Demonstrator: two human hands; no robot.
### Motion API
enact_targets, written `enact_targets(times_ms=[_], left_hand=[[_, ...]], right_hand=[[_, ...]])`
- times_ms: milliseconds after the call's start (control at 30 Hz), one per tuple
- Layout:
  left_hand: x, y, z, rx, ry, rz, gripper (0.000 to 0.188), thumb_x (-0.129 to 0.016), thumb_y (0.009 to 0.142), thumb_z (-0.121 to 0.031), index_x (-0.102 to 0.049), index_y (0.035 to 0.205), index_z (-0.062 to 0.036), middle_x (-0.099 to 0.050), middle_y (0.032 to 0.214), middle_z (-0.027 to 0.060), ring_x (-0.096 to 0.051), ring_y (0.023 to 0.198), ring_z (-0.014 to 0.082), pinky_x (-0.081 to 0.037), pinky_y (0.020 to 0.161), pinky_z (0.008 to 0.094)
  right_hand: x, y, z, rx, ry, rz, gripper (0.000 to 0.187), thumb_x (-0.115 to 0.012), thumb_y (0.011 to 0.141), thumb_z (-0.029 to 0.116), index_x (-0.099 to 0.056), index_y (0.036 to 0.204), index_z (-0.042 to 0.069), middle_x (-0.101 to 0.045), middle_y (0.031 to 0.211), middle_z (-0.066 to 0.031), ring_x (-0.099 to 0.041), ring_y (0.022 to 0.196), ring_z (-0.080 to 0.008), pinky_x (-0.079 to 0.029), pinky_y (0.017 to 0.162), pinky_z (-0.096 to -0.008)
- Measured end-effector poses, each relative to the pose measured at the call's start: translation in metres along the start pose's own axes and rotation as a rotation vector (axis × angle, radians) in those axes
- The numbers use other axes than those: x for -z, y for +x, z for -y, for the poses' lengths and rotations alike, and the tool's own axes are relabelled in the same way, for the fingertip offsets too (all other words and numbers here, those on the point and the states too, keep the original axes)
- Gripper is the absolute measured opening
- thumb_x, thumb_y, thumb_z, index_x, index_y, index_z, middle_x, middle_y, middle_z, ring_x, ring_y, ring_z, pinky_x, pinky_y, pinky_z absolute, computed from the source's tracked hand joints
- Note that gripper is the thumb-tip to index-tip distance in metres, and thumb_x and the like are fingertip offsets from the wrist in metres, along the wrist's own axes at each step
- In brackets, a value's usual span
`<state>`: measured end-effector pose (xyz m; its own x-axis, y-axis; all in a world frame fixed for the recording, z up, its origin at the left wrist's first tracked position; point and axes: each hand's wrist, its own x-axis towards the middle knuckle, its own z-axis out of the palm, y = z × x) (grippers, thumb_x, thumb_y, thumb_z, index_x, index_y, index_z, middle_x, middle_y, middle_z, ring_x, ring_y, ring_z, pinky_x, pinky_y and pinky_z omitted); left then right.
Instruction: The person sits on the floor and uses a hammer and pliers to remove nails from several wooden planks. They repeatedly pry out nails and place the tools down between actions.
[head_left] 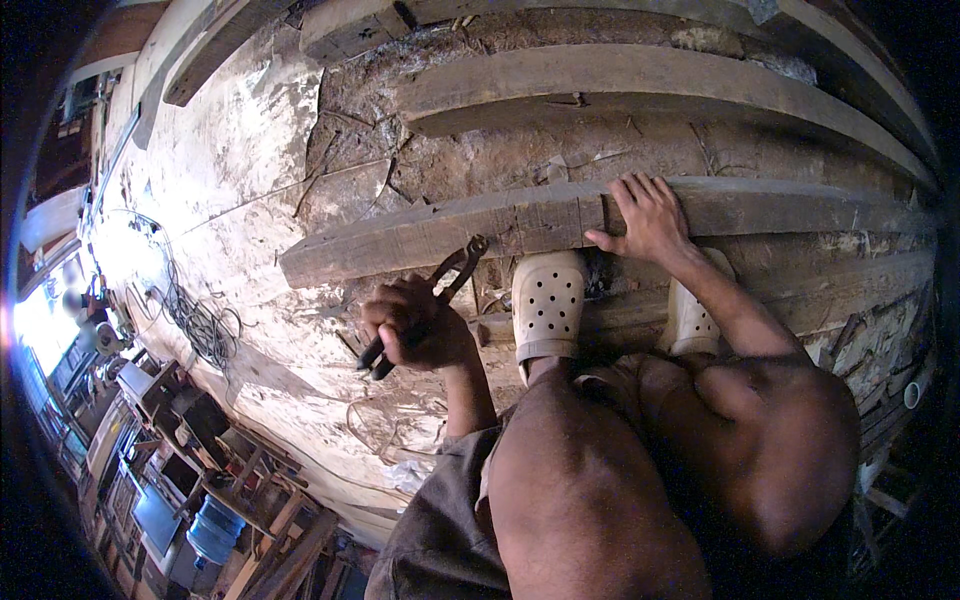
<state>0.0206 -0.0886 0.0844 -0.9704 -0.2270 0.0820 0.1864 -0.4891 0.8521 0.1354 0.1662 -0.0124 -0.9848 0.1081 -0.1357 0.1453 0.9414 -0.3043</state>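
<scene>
My left hand (413, 322) is wrapped round the dark handles of a pair of pincers (462, 268). Their rusty head points up and right, close to the near face of a long wooden beam (440, 232). My right hand (647, 218) lies on that beam further right, fingers spread over its top and the thumb against its near side. Between the hands, a dark line crosses the wood. Whether the jaws touch the beam, I cannot tell. Two cream clogs (548, 300) on my feet stand just on the near side of it.
More beams lie beyond, one with a bent nail (570, 100) in its side. Tangled cable (195, 320) is on the stained floor at left. A blue water bottle (215, 530) and scrap timber fill the lower left. A pipe end (911, 395) shows at right.
</scene>
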Motion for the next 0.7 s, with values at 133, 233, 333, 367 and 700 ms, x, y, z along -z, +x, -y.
enact_targets(times_ms=[133,233,333,367,700], left_hand=[[-0.002,0.003,0.007,0.051,-0.031,0.254,0.029,-0.048,0.092,-0.032,-0.036,0.074,-0.0145,-0.033,0.067,0.0006,-0.033,0.061,0.0158,-0.031,0.059,0.0323],[-0.005,-0.001,0.01,0.075,0.033,0.265,0.029,-0.048,0.092,-0.031,-0.035,0.072,-0.0142,-0.032,0.067,-0.0001,-0.032,0.061,0.0143,-0.029,0.057,0.0311],[-0.018,-0.016,0.01,0.061,0.084,0.15,0.027,-0.049,0.091,-0.03,-0.036,0.074,-0.0138,-0.033,0.069,0.0002,-0.033,0.062,0.0138,-0.029,0.058,0.0303],[-0.01,-0.017,0.012,0.029,0.104,0.248,0.025,-0.05,0.089,-0.031,-0.037,0.077,-0.014,-0.035,0.072,0.0013,-0.035,0.064,0.0144,-0.032,0.061,0.0306],[-0.028,-0.034,0.034,-0.107,0.217,0.155,0.046,-0.062,0.089,-0.04,-0.043,0.067,-0.0041,-0.046,0.061,0.0045,-0.043,0.055,0.0157,-0.034,0.054,0.0287]], right_hand=[[0.0,0.0,-0.001,-0.017,0.0,0.036,0.093,-0.046,0.078,0.078,-0.051,0.12,-0.005,-0.054,0.122,-0.0267,-0.049,0.12,-0.0409,-0.035,0.104,-0.0528],[0.0,-0.001,-0.001,-0.073,0.024,0.103,0.096,-0.052,0.073,0.077,-0.05,0.127,-0.002,-0.053,0.128,-0.0242,-0.048,0.122,-0.0424,-0.031,0.108,-0.0523],[-0.004,-0.001,0.0,-0.069,-0.005,0.081,0.096,-0.051,0.073,0.078,-0.05,0.126,-0.002,-0.054,0.128,-0.0242,-0.048,0.122,-0.042,-0.031,0.108,-0.0522],[-0.003,0.001,0.002,-0.063,-0.008,0.088,0.095,-0.049,0.075,0.078,-0.05,0.125,-0.002,-0.053,0.127,-0.0249,-0.048,0.121,-0.0415,-0.032,0.107,-0.0524],[0.004,-0.002,-0.001,-0.068,-0.002,0.088,0.095,-0.045,0.077,0.08,-0.049,0.124,-0.003,-0.053,0.124,-0.0259,-0.047,0.121,-0.0413,-0.033,0.106,-0.053]])
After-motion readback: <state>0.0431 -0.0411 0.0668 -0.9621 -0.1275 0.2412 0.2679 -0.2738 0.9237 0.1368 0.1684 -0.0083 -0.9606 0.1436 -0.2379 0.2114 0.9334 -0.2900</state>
